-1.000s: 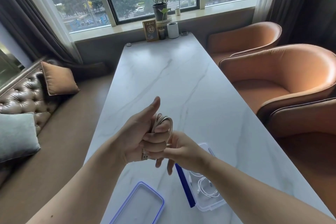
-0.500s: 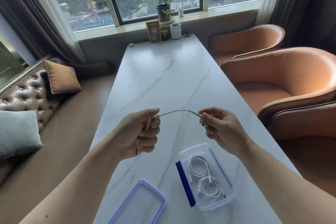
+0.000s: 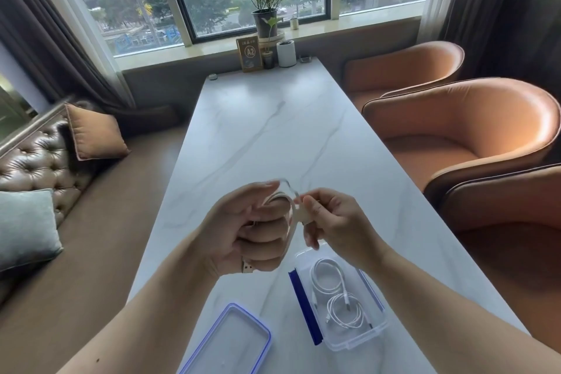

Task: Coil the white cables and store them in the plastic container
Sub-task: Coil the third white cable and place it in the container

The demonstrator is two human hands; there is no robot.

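My left hand (image 3: 249, 231) is a fist above the marble table (image 3: 273, 130), with a white cable (image 3: 290, 215) wound around its fingers; a USB plug sticks out below the fist. My right hand (image 3: 331, 222) pinches the cable's free end just right of the fist, the loose length blurred between them. Below the hands stands the clear plastic container (image 3: 376, 332) with blue clips; two coiled white cables (image 3: 334, 294) lie inside it.
The container's blue-rimmed lid (image 3: 230, 340) lies flat on the table at the lower left. Orange armchairs (image 3: 473, 130) line the table's right side, a tufted sofa with cushions (image 3: 36, 167) the left. A sign, cup and potted plant (image 3: 264, 48) stand at the far end.
My right hand, which held the cable end stretched out to the right, has swung back in close to the left fist, laying the cable around the fingers.
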